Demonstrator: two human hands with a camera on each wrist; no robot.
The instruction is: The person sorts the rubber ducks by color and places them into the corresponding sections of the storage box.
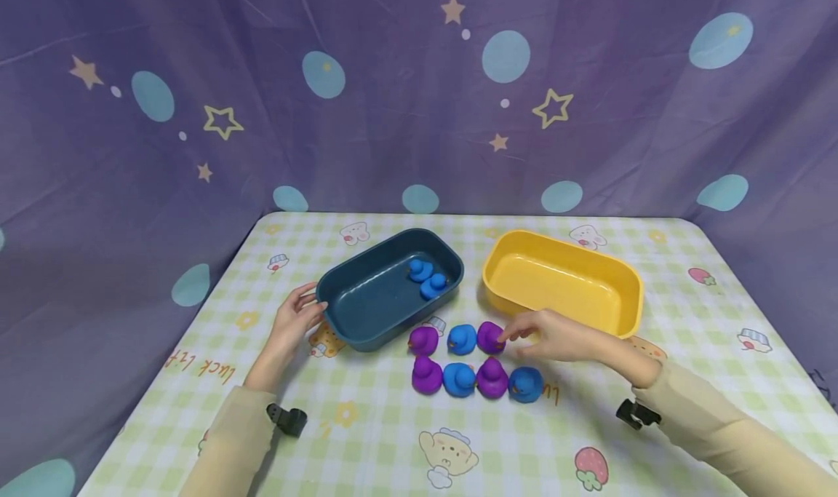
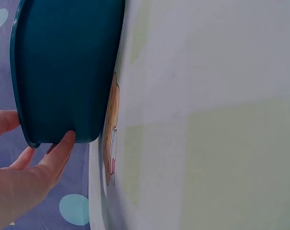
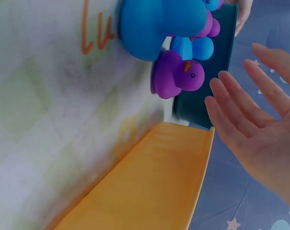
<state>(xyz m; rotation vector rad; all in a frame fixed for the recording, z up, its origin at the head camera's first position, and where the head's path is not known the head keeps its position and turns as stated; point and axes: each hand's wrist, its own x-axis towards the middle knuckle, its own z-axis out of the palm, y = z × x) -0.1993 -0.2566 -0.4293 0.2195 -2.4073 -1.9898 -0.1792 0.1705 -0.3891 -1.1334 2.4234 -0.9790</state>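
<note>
My left hand (image 1: pixel 292 321) is at the left end of a dark teal bin (image 1: pixel 366 335), its fingertips touching the outer wall and rim in the left wrist view. Two blue rubber ducks (image 1: pixel 433 287) lie inside that bin. Over the table, my right hand (image 1: pixel 553 335) reaches toward a purple rubber duck (image 1: pixel 490 338) at the right end of the back row. The right wrist view shows its fingers spread and fairly straight, apart from the purple duck (image 3: pixel 173 76), holding nothing. Beside that duck sit a blue duck (image 1: pixel 462 339) and another purple duck (image 1: pixel 423 342).
A yellow bin (image 1: pixel 628 300) stands at the back right, behind my right hand, with no ducks visible inside. Nearer me is a front row of alternating purple ducks (image 1: pixel 427 376) and blue ducks (image 1: pixel 526 385). A checked cloth (image 1: pixel 366 453) covers the table; a purple curtain (image 1: pixel 406 118) hangs behind.
</note>
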